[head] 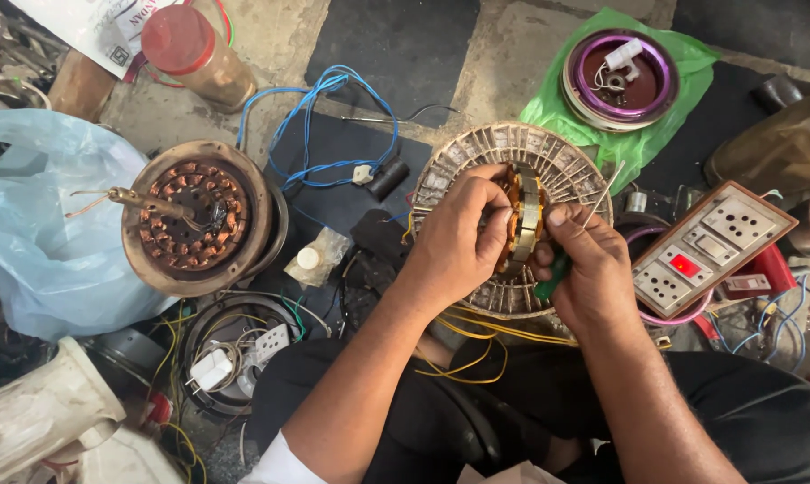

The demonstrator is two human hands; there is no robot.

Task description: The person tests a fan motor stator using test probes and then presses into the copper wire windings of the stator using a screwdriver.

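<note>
View from above of a person seated on the floor. Their left hand [454, 237] grips a small wound stator [523, 215], held upright at the centre of a round finned metal motor plate [477, 166] just beyond their lap. Their right hand [589, 260] is closed around a green-handled screwdriver [553, 276], its thin shaft slanting up and away to the right, thumb pressed on the stator. Yellow wires [477, 336] trail near the knees. To the left sits a rusty motor housing [199, 220]; to the right, a switchboard with sockets [710, 246]
</note>
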